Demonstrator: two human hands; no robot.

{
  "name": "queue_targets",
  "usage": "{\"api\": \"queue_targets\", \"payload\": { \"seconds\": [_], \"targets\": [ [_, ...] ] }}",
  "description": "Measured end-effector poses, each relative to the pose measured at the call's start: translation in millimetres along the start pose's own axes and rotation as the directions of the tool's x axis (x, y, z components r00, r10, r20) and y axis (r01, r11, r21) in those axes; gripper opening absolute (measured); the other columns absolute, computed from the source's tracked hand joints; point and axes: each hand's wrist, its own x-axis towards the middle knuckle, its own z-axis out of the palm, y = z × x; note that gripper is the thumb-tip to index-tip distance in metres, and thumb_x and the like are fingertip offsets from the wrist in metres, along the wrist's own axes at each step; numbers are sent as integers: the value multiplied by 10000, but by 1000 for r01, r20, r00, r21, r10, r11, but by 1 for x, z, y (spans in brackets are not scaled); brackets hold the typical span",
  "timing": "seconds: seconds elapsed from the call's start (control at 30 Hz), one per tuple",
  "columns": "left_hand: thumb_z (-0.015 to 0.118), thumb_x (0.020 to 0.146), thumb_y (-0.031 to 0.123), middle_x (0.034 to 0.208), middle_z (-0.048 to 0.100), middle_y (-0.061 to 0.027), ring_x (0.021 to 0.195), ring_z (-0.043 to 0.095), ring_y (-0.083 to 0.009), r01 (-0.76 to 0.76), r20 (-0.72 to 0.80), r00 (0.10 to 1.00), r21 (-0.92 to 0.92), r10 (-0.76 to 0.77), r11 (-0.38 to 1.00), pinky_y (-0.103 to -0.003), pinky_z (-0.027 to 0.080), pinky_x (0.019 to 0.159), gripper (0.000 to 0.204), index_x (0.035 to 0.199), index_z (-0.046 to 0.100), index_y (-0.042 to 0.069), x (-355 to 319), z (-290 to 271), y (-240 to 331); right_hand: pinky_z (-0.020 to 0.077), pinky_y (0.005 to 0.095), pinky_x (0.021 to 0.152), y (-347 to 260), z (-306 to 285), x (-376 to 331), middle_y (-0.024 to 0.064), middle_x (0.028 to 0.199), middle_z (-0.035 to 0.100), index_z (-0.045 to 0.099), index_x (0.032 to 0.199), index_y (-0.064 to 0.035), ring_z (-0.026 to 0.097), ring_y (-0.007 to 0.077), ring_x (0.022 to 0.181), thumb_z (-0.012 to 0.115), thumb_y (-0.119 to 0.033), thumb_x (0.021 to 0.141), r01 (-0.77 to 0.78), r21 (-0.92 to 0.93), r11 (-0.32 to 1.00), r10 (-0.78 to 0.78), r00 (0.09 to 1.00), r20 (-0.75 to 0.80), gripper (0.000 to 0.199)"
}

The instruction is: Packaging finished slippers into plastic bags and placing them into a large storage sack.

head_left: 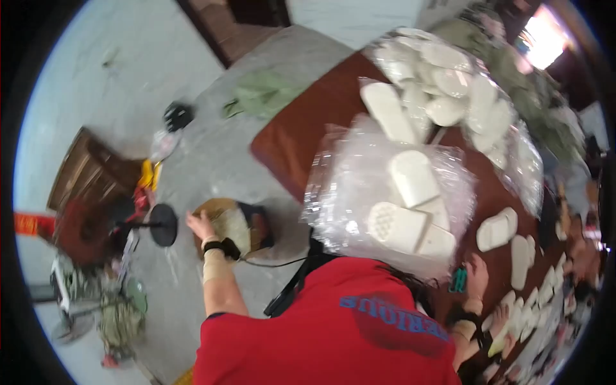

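Spread at the near-left rim of an open cardboard box (221,205), the left hand (201,225) reaches out to the person's side; from where I stand I cannot tell whether the fingers are clamped on the cardboard or only resting against it. The box sits low beside the brown table (290,146), over the grey floor (199,151), with pale, crumpled plastic (231,226) inside it.

On the other side, the right hand (476,276) is over the table's edge area, with a small teal tool (459,280) right at its fingers; whether they close on it, I cannot make out. Dark bands circle both wrists, and the person wears a red shirt (301,321).

Directly ahead of the body, a stack of clear plastic bags (350,179) lies on the table. Several white slippers rest on top of it, one of them showing a dimpled surface (388,222). Beyond the stack, a big clear sack (507,138) bulges with more white footwear. Another white pair (497,230) lies to the right, past the right hand, and further pale slippers trail down the table's right side, growing blurry toward the rim of the view.
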Motion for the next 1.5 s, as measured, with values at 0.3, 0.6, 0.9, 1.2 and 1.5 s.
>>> {"api": "queue_targets", "payload": {
  "seconds": [0.3,0.6,0.9,1.2,1.5],
  "targets": [
    [626,850,77,1411,464,-109,1324,414,-327,-301,123,281,-930,952,209,-454,325,1088,470,1309,526,96,-168,-74,394,414,267,364,-170,32,17,80,786,646,610,1120,-20,570,137,436,621,-152,902,-316,506,802,115,914,389,254],
    [666,816,145,1552,292,-22,1455,210,-255,-487,220,-21,-854,975,182,-545,139,1160,777,1497,292,175,-250,-15,430,506,316,558,-150,13,13,120,931,625,566,1116,-49,639,193,657,613,-207,903,-208,594,777,62,965,256,270],
    [653,822,133,1557,286,-39,1458,201,-269,-496,213,-21,-851,977,175,-556,114,1163,768,1499,292,151,-256,-9,431,496,405,760,-147,-41,27,96,955,548,646,1024,-155,542,290,998,697,-409,784,625,-318,713,-378,725,576,353],
    [561,877,170,1560,234,-168,1460,166,-339,-450,241,-55,-872,969,191,-536,41,1179,701,1484,256,-5,-259,1,421,464,410,880,-170,49,88,100,1077,558,611,1102,-149,529,319,1065,692,-393,783,610,-240,755,-592,792,152,410],
    [533,909,209,1568,229,-150,1466,151,-336,-563,262,-43,-804,964,194,-516,51,1181,630,1478,309,61,-259,-12,431,513,413,819,-75,-106,45,104,1048,587,628,965,-93,563,296,1012,680,-436,795,-26,-457,889,-109,957,-268,386]
  ]
}}
